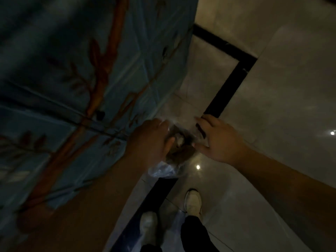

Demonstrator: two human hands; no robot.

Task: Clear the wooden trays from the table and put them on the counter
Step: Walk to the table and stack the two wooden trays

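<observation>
- Trays of wood, the things this task is about, do not show anywhere in the dim, blurred view; where they lie from either grip cannot be told.
- What sits between the hands instead is a clear plastic bag [179, 142] with something brown inside, held above the floor [272, 88].
- From the bag, the left hand [152, 140] is touching its left side, fingers curled over the rim and seemingly pinching the plastic.
- From the bag, the right hand [216, 139] is touching its right side, fingers spread and pulling the rim outward, so the bag's mouth is held open between both grips.
- Just left of the bag stands a blue painted cabinet [81, 79] with reddish branch patterns.
- Below the bag are two white shoes [192, 200], either side of a black stripe in the tiles.
- Judgement: both hands are equally near the bag and both are busy, so the bag must be put down before any tray can be carried to the desk.
</observation>
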